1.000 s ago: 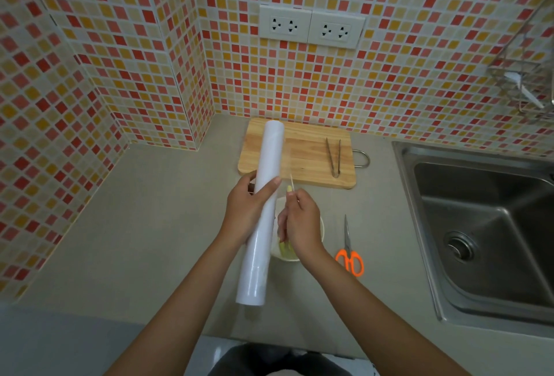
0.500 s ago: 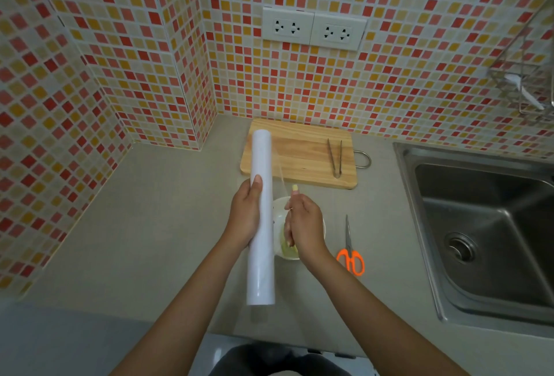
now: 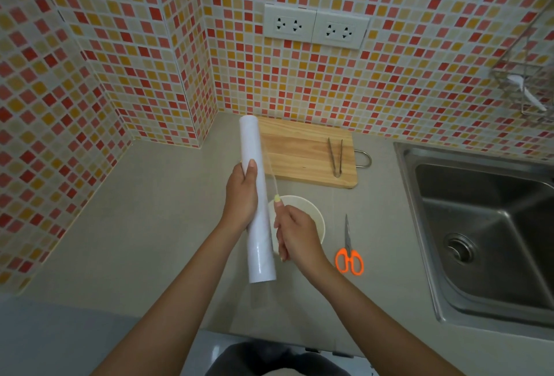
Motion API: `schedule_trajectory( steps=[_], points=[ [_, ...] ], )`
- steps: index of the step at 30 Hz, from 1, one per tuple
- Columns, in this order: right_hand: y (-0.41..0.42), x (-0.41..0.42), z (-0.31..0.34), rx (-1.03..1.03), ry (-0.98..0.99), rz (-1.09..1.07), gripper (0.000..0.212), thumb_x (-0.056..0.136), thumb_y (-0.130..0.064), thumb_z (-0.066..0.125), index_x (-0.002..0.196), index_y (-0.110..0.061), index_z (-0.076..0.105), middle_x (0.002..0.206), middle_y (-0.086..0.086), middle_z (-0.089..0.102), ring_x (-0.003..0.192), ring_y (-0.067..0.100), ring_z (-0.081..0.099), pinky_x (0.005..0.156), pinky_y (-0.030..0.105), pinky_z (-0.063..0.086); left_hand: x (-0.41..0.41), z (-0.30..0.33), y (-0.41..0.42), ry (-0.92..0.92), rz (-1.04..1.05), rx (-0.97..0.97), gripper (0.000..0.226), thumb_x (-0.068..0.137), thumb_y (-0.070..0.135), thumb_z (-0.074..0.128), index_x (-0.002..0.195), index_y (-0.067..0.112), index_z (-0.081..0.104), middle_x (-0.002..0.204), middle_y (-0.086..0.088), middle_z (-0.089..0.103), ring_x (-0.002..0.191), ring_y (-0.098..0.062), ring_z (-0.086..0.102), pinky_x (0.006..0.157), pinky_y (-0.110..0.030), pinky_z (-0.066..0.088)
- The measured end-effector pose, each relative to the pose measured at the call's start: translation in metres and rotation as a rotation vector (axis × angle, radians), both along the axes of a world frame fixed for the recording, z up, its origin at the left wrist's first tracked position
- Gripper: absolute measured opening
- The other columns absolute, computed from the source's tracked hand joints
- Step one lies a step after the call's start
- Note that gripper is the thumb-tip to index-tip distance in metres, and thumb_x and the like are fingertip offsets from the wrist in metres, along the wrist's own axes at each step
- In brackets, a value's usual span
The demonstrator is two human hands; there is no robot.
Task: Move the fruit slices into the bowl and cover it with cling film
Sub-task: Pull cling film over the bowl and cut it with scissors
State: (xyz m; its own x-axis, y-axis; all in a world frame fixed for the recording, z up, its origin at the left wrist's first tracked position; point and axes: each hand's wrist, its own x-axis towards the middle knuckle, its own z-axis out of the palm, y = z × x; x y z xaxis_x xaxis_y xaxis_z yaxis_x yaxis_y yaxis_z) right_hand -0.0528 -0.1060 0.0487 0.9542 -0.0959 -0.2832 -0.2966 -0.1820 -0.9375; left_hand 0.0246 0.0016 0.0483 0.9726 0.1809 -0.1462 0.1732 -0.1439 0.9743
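Nearest the camera, two bare forearms are reaching forward over the grey counter [image 3: 126,226]. The left hand [image 3: 241,199] is wrapping its fingers round the middle of a white cling film roll [image 3: 258,196], thumb lying up along the tube, and is holding it nearly upright above the counter, its lower end towards the person. Just right of the roll, the right hand [image 3: 295,235] is pinching the loose edge of the film [image 3: 271,172], which is showing as a thin clear strip running from the fingers up towards the roll's upper part. Under that hand a white bowl [image 3: 313,214] is sitting on the counter, partly hidden; its contents cannot be made out. Orange-handled scissors [image 3: 348,251] are lying just right of the bowl, blades pointing away. Farther back, metal tongs [image 3: 335,156] are resting on a wooden board [image 3: 299,154] against the tiled wall, and a steel sink [image 3: 485,226] is filling the right side. Two sockets [image 3: 314,26] are sitting high on the wall.
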Motion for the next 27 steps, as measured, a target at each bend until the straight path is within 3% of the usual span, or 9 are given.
schedule_trajectory(
  steps=[2, 4, 7, 10, 20, 25, 27],
  points=[
    [0.004, -0.007, -0.001, -0.075, -0.003, 0.061, 0.041, 0.094, -0.042, 0.047, 0.067, -0.012, 0.044, 0.049, 0.003, 0.042, 0.039, 0.018, 0.041, 0.042, 0.024, 0.035, 0.004, 0.002, -0.001, -0.002, 0.012, 0.012, 0.041, 0.1, 0.042, 0.034, 0.109, 0.006, 0.053, 0.099, -0.007, 0.058, 0.088, -0.02, 0.056, 0.076, -0.033, 0.042],
    [0.004, -0.011, -0.001, -0.123, -0.031, 0.086, 0.031, 0.096, -0.025, 0.047, 0.068, -0.01, 0.043, 0.054, 0.006, 0.043, 0.047, 0.02, 0.039, 0.052, 0.03, 0.035, 0.008, 0.003, 0.0, -0.013, 0.015, 0.037, 0.042, 0.1, 0.042, 0.033, 0.108, 0.006, 0.053, 0.097, -0.007, 0.056, 0.085, -0.02, 0.054, 0.073, -0.032, 0.04],
    [-0.002, -0.011, 0.004, -0.084, -0.047, 0.061, 0.03, 0.097, -0.012, 0.043, 0.068, -0.009, 0.039, 0.058, 0.014, 0.039, 0.045, 0.018, 0.033, 0.047, 0.027, 0.031, 0.013, 0.002, 0.002, -0.019, 0.015, 0.077, 0.041, 0.1, 0.042, 0.033, 0.105, 0.007, 0.052, 0.097, -0.007, 0.055, 0.085, -0.019, 0.052, 0.073, -0.031, 0.037],
    [-0.007, -0.007, 0.007, -0.025, -0.026, 0.042, 0.028, 0.097, -0.011, 0.041, 0.07, -0.008, 0.039, 0.058, 0.015, 0.039, 0.039, 0.016, 0.031, 0.04, 0.023, 0.028, 0.017, 0.001, 0.003, -0.005, 0.012, 0.076, 0.04, 0.1, 0.043, 0.032, 0.102, 0.008, 0.051, 0.094, -0.005, 0.054, 0.083, -0.019, 0.052, 0.071, -0.031, 0.037],
    [-0.02, -0.003, -0.009, 0.122, -0.126, -0.038, 0.035, 0.098, -0.012, 0.042, 0.063, -0.013, 0.036, 0.044, 0.0, 0.044, 0.034, 0.015, 0.039, 0.039, 0.024, 0.033, 0.024, 0.007, 0.0, -0.001, -0.003, 0.051, 0.042, 0.099, 0.046, 0.032, 0.101, 0.009, 0.053, 0.082, 0.002, 0.053, 0.074, -0.011, 0.052, 0.06, -0.027, 0.037],
    [-0.028, -0.008, -0.017, 0.216, -0.168, -0.091, 0.034, 0.099, -0.009, 0.041, 0.066, -0.008, 0.041, 0.052, 0.006, 0.051, 0.039, 0.021, 0.048, 0.042, 0.027, 0.041, 0.024, 0.011, 0.0, 0.042, -0.029, -0.055, 0.042, 0.099, 0.046, 0.033, 0.097, 0.01, 0.053, 0.086, -0.004, 0.056, 0.082, -0.022, 0.055, 0.069, -0.034, 0.043],
    [-0.033, -0.009, -0.019, 0.292, -0.134, -0.079, 0.032, 0.099, -0.009, 0.04, 0.067, -0.007, 0.045, 0.054, 0.008, 0.055, 0.04, 0.022, 0.053, 0.043, 0.027, 0.044, 0.022, 0.013, -0.002, 0.053, -0.048, -0.116, 0.04, 0.099, 0.046, 0.035, 0.092, 0.01, 0.052, 0.089, -0.011, 0.056, 0.085, -0.026, 0.056, 0.079, -0.043, 0.047]
  ],
)
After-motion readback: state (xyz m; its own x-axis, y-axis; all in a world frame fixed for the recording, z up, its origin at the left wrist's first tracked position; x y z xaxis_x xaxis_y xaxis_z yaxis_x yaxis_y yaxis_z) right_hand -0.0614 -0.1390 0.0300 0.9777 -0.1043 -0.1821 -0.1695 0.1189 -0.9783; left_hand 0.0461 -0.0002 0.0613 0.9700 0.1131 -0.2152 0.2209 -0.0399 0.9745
